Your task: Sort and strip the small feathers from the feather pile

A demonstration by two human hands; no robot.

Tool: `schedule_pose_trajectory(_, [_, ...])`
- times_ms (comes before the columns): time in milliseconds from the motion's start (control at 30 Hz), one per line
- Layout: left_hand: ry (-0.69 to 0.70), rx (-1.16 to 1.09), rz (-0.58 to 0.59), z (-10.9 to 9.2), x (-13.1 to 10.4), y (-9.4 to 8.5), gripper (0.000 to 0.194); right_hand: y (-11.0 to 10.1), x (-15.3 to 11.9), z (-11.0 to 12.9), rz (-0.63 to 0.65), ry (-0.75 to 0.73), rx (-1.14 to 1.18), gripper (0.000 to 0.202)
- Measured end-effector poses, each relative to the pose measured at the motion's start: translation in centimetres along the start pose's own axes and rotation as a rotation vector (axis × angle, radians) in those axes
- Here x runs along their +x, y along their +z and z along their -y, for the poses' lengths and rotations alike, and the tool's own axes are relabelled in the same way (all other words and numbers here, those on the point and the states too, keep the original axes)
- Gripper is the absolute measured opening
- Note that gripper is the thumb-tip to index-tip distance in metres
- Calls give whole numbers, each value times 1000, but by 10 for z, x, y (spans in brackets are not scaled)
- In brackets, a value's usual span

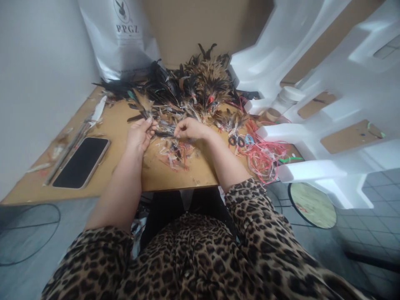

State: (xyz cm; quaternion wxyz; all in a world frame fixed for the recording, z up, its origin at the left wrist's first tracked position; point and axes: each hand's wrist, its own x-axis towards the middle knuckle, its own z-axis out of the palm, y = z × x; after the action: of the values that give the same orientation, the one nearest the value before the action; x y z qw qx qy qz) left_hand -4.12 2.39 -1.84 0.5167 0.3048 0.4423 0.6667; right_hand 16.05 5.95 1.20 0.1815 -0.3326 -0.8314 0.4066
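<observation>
My left hand (143,132) pinches the base of a small bunch of brown and dark feathers (142,107), which fans up and to the left. To its right, my right hand (189,128) has its fingers curled together over the loose feathers; whatever lies between its fingertips is too small to make out. Behind both hands spreads a large pile of black and brown feathers (175,85). Below them, red and white scraps (175,156) lie on the wooden table (165,179).
A phone (81,162) lies at the left beside a long thin bar (67,151). Tangled red string (265,158) and scissors (236,141) are on the right, near white foam pieces (312,171). A white bag (125,46) stands behind. A round stool (312,206) is below right.
</observation>
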Motion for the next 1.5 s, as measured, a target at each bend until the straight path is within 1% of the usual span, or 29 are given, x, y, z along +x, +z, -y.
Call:
schedule_pose_trajectory(67, [5, -1, 27, 0, 0, 0, 8, 0, -7, 5, 47, 26, -142, 19])
schedule_pose_trajectory(133, [7, 3, 52, 1, -1, 0, 8, 2, -11, 9, 70, 21, -294, 21])
schedule_pose_trajectory(233, [-6, 23, 68, 1, -2, -1, 6, 10, -11, 9, 42, -20, -472, 24])
schedule_pose_trajectory(300, [-14, 40, 85, 1, -3, -1, 6, 15, -9, 4, -4, -47, -512, 20])
schedule_pose_trajectory(367, [-20, 55, 120, 1, -4, -1, 7, 20, -6, -3, -43, -94, -452, 14])
schedule_pose_trajectory(433, [-29, 65, 153, 1, -5, 0, 8, 21, -3, -10, -90, -113, -281, 13])
schedule_pose_trajectory(567, [-59, 87, 185, 0, -7, 2, 6, 18, -4, -14, -185, -14, 173, 20])
schedule_pose_trajectory(633, [-66, 104, 190, -1, -10, 4, 7, 16, -6, -12, -176, 17, 312, 22])
schedule_pose_trajectory(767, [-41, 142, 169, -5, -16, 10, 10, 17, -9, -5, -81, 35, 436, 20])
schedule_pose_trajectory(867, [14, 188, 132, -7, -22, 16, 10, 21, -10, -3, -56, 47, 449, 16])
schedule_pose_trajectory(967, [36, 248, 146, -6, -25, 20, 6, 24, -9, -5, -58, 46, 368, 12])
schedule_pose_trajectory(1100, [75, 355, 231, 0, -24, 18, 3, 23, -7, -10, -104, 2, 247, 13])
schedule_pose_trajectory(1233, [124, 465, 332, 5, -21, 12, 8, 20, -6, -10, -127, -22, 192, 18])
schedule_pose_trajectory(1333, [116, 491, 357, 5, -20, 10, 12, 20, -6, -7, -140, -16, 198, 20])
schedule_pose_trajectory(1500, [40, 441, 355, 2, -22, 12, 13, 22, -5, -7, -241, -20, 223, 23])
